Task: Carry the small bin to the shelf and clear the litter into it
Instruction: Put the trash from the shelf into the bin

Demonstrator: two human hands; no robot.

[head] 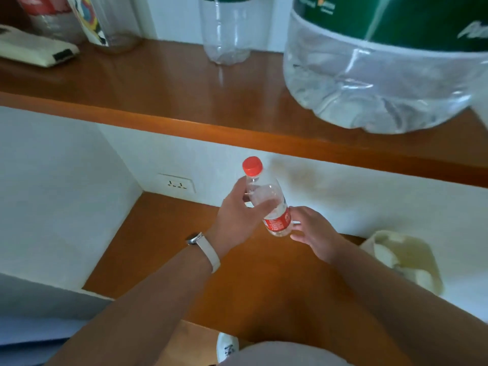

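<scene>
The left hand (239, 207) is wrapped around the upper body of a small clear plastic bottle (266, 199), fingers curled shut on it just under the neck, holding it above the lower wooden shelf (163, 233) with its red cap (252, 165) tilted up and away toward the white back wall (369, 191). A pale wristband (207, 250) sits on that wrist. The right hand (314, 233) is at the bottle's base, beside the red label (277, 220); its fingers are spread and loosely open, the fingertips at or touching the bottom end, and whether they actually grip it cannot be told. A wall socket (176, 184) is set into the back wall near the lower shelf's far left corner. At the right edge of the lower shelf lies a crumpled cream-coloured bag or liner (406, 257), partly hidden by the right forearm; whether this is the small bin cannot be told. On the upper wooden shelf (158, 83), a large clear water jug (383, 75) with a green label stands at the right, near the front edge, an empty clear bottle (227, 33) stands further back in the middle, and a flat cream pouch (34, 48) lies at the far left beside blurred clear containers.
</scene>
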